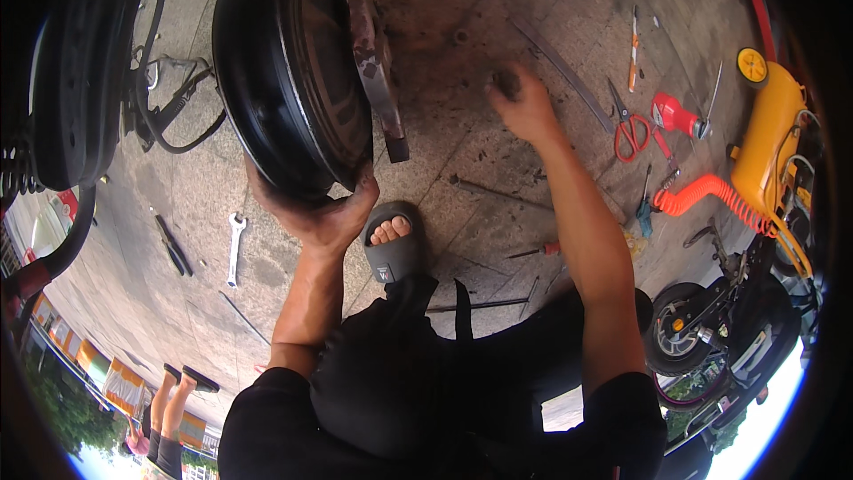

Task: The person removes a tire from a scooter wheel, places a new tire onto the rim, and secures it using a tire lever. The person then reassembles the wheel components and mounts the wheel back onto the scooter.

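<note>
My left hand (322,213) is closed around the lower edge of a black wheel rim (267,80), thumb on its right side. The rim stands upright and has no tyre on it. Close to its right face is a flat, stained metal piece (378,80) with a squared lower end. My right hand (524,107) hovers over the dark-stained paving to the right, away from the rim. Its fingers are curled in, and a blackened patch shows there; whether that is grime or a small object is unclear.
Right of me lie a long flat bar (564,76), red-handled scissors (630,133), a red bottle (675,114) and an orange coiled hose (711,191) by a yellow tank (769,147). Leftward are a wrench (235,249), pliers (171,244) and a black vehicle part (84,71). My sandalled foot (393,240) is below the rim.
</note>
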The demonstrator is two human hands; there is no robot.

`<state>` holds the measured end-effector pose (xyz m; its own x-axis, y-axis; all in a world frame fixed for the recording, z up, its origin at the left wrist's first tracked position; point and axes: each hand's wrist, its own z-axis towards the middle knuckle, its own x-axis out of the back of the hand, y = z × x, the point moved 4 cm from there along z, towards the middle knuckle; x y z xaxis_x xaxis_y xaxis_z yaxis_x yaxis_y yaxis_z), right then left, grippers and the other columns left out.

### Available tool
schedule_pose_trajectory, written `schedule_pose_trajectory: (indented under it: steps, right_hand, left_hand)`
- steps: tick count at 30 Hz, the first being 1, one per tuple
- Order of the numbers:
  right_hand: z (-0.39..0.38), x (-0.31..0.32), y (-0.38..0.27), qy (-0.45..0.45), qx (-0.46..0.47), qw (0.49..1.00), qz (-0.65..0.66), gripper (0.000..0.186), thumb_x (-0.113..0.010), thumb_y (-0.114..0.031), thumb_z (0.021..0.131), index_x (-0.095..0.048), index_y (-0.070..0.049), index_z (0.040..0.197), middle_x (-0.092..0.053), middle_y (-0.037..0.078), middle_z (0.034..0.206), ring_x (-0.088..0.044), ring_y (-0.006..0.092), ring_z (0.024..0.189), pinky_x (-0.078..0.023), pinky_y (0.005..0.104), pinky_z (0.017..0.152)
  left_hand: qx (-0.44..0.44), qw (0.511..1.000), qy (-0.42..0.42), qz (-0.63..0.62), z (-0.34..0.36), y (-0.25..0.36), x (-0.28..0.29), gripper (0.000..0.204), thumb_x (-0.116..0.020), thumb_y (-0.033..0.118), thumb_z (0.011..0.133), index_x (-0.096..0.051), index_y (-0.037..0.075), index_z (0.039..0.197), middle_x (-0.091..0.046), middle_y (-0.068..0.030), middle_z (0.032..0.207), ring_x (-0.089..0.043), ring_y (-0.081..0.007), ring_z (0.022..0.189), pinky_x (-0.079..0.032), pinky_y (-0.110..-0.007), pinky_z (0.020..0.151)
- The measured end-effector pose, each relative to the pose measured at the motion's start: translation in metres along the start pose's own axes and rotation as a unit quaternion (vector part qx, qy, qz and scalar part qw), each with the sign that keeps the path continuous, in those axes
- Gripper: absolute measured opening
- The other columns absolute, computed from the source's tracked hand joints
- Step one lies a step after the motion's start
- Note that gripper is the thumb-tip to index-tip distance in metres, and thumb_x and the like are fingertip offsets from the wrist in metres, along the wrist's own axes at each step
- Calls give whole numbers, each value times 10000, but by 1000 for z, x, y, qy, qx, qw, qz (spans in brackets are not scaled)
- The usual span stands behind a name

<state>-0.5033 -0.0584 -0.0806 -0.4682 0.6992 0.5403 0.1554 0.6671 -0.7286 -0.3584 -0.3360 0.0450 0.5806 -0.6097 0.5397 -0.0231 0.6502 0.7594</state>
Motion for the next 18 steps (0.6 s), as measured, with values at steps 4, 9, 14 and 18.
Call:
schedule_pose_trajectory:
  steps: [4, 9, 14, 18]
  right_hand:
    - [-5, -2, -11, -20, -3, 992, 126, 399, -716, -189, 849, -613, -42, 1205, -674, 171, 1131, -656, 278, 1051, -515, 358, 880]
    - [-5, 7, -45, -47, 27, 998, 38, 405, -712, -174, 832, -625, -27, 1199, -669, 170, 1138, -670, 286, 1002, -527, 369, 857]
    - [1, 10, -54, -18, 103, 980, -171, 407, -705, -164, 830, -623, -14, 1199, -661, 199, 1123, -662, 317, 1010, -527, 375, 883]
    - [4, -2, -30, -25, 74, 956, -284, 494, -724, -176, 797, -593, -5, 1241, -601, 225, 1219, -588, 399, 1118, -499, 436, 938]
  left_hand:
    - [-10, 999, -15, 30, 0, 2, 1, 1160, -870, 230, 595, -166, -63, 1468, -350, -226, 1389, -408, -344, 1304, -377, -412, 1069]
    - [-11, 1000, -9, 16, 0, 2, 1, 1157, -870, 202, 586, -168, -62, 1467, -353, -226, 1389, -406, -343, 1308, -376, -412, 1070]
    - [-13, 1000, -16, 10, 0, 1, 0, 1169, -872, 190, 584, -154, -42, 1476, -339, -225, 1399, -395, -348, 1316, -374, -419, 1074]
    - [-19, 1000, -18, 17, -1, 1, 1, 1177, -870, 191, 588, -139, -23, 1485, -327, -222, 1406, -382, -351, 1324, -383, -427, 1071]
